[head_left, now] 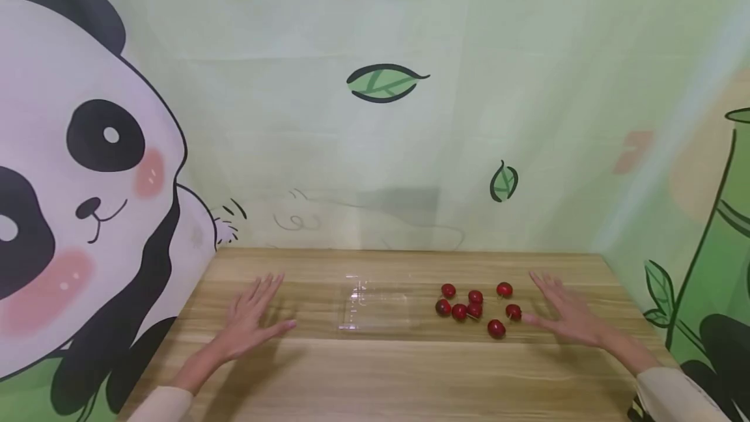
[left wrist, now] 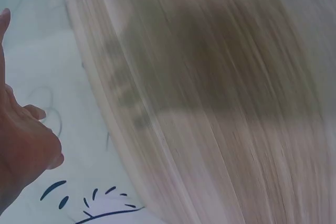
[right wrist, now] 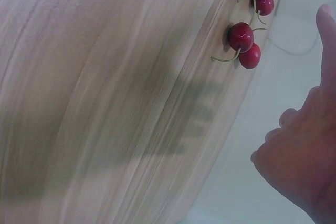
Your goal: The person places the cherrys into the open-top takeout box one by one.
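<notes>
In the head view my left hand (head_left: 249, 321) is held over the left part of the table with its fingers spread. It holds nothing. My right hand (head_left: 568, 314) is spread over the right part, also holding nothing, with its thumb near the rightmost cherry (head_left: 513, 312). Several dark red cherries with green stems lie loosely grouped between the table's middle and that hand, among them one front cherry (head_left: 496, 329). Left of them a clear plastic box (head_left: 375, 311) sits on the wood. The right wrist view shows the cherries (right wrist: 241, 37) beyond the right hand (right wrist: 302, 156).
The wooden table (head_left: 363, 376) ends at a straight back edge against a pale green cloth backdrop (head_left: 281, 96). A large panda (head_left: 105, 213) is printed on its left side, leaves and bamboo on the right. Both hands cast shadows on the wood.
</notes>
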